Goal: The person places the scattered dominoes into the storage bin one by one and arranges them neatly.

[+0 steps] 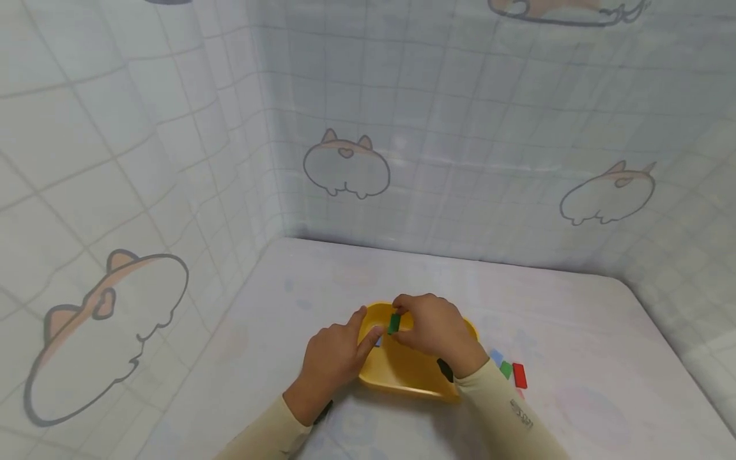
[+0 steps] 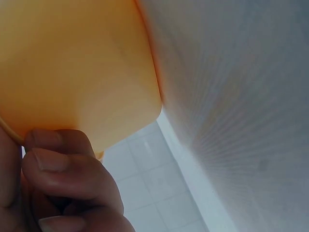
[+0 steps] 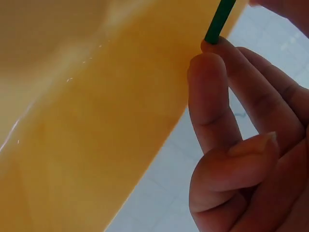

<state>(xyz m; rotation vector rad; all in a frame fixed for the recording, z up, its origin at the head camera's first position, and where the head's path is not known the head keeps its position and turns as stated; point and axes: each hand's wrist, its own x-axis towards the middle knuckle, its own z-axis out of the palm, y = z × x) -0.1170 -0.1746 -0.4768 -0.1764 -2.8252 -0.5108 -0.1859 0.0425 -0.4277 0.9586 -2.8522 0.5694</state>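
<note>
A yellow plastic tub (image 1: pixel 402 374) stands on the pale table, tall-walled and rounded at the corners. My left hand (image 1: pixel 333 351) grips its left side; in the left wrist view the curled fingers (image 2: pixel 72 176) lie against the outer wall. Over the tub, my right hand (image 1: pixel 439 326) pinches a narrow green block (image 1: pixel 394 322) between fingertips and thumb. The same green block (image 3: pixel 219 21) shows edge-on in the right wrist view, at the fingertips. Inside the tub, by my left thumb, a small blue piece (image 1: pixel 378 342) is partly hidden.
Right of the tub lie a red block (image 1: pixel 520 375), another green block (image 1: pixel 506 369), a light blue one (image 1: pixel 496 356) and a pink one (image 1: pixel 520 393), partly behind my right sleeve. A grid-patterned curtain (image 1: pixel 460 204) with cartoon animals hangs behind the table (image 1: pixel 546 300) and along its sides.
</note>
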